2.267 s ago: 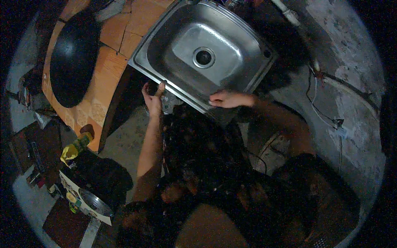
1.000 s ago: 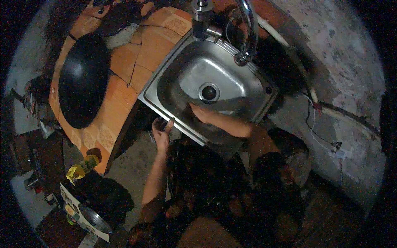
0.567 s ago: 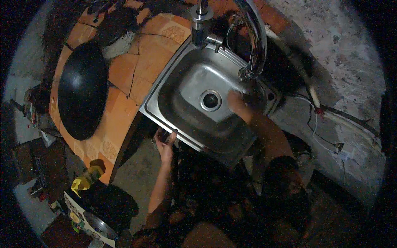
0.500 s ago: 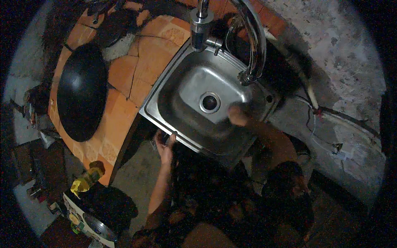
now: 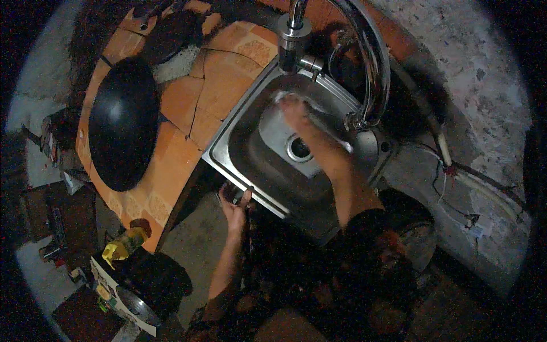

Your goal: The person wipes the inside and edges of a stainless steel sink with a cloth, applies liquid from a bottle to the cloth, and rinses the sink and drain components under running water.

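The right hand (image 5: pixel 296 111) has travelled a long way in a short span: about two seconds back it rested on the near rim of the steel sink (image 5: pixel 245 122), then it slid across the drain (image 5: pixel 299 148), and now it lies stretched to the far left corner of the basin, right beneath the base of the tap (image 5: pixel 364 68). It is smeared with motion, so whether its grip is wide or closed on a cloth or sponge cannot be told; a pale streak beside the fingers may be water, foam or only glare. The sweep from near edge to far corner reads, as a judgement, like wiping or rinsing the basin's inside, with the far wall now being covered. The left hand (image 5: pixel 236 205) has hardly shifted through all this: its grip stays closed on the near left lip of the sink, fingers curled over the edge, apparently bracing the body. The sink itself sits at the right end of the orange tiled table (image 5: pixel 188 97), with a black wok (image 5: pixel 122 122) set into it further left. Low on the left stand a yellow-capped bottle (image 5: pixel 122 245) and a dark bag (image 5: pixel 154 279), both well apart from the hands.
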`<move>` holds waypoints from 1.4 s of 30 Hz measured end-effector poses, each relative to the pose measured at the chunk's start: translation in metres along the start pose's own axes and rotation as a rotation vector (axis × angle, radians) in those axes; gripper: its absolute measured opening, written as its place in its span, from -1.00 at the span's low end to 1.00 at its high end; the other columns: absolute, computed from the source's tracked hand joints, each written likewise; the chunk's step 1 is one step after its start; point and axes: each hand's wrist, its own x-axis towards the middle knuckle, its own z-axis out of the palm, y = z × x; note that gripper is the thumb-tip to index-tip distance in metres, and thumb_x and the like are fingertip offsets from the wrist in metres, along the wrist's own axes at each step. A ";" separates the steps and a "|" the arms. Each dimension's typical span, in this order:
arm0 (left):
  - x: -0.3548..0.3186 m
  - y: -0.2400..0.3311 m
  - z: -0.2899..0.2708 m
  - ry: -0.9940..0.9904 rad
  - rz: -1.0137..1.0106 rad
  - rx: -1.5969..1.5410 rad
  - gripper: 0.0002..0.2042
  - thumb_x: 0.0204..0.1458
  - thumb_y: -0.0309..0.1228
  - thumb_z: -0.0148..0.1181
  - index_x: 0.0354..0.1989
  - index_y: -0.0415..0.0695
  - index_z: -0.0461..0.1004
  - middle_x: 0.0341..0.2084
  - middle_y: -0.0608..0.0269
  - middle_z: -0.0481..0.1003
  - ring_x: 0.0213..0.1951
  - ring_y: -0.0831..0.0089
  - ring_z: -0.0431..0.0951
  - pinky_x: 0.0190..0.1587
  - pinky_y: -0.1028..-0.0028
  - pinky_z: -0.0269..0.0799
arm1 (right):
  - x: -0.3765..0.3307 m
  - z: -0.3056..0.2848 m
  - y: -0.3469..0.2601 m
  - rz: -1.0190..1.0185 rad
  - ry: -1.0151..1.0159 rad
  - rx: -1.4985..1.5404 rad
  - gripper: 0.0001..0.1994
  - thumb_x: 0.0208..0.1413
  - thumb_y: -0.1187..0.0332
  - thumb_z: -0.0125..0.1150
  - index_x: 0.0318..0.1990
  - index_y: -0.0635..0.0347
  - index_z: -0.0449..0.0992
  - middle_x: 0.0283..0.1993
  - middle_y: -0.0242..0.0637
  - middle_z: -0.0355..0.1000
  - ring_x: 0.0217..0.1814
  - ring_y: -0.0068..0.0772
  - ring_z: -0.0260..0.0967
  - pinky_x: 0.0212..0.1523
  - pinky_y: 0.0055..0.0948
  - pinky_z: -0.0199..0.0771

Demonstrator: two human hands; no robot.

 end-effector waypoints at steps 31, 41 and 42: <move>-0.042 0.070 0.029 0.107 0.954 0.588 -0.62 -0.16 -0.38 0.26 -0.19 -0.30 0.30 -0.28 0.04 0.32 -0.19 0.18 0.32 -0.09 0.35 0.22 | -0.012 -0.159 0.056 0.805 0.214 1.400 -0.76 -0.04 0.24 0.09 -0.40 0.29 0.42 -0.45 -0.28 0.38 -0.48 -0.38 0.31 -0.47 -0.40 0.35; -0.010 0.061 0.088 -0.441 0.264 0.068 -0.79 0.05 -0.32 0.07 -0.33 -0.24 0.40 -0.50 0.34 0.40 -0.45 0.63 0.33 -0.34 0.59 0.27 | -0.006 -0.210 0.057 0.806 0.113 1.804 -0.76 -0.04 0.16 0.17 -0.37 0.15 0.48 -0.41 -0.40 0.41 -0.39 -0.56 0.32 -0.47 -0.54 0.26; -0.008 0.059 0.092 -0.477 0.154 0.039 -0.79 0.05 -0.29 0.07 -0.33 -0.21 0.42 -0.50 0.33 0.42 -0.43 0.60 0.38 -0.32 0.57 0.31 | -0.006 -0.202 0.059 0.741 0.146 1.884 -0.77 -0.06 0.18 0.18 -0.38 0.15 0.48 -0.46 -0.41 0.40 -0.47 -0.56 0.31 -0.55 -0.55 0.22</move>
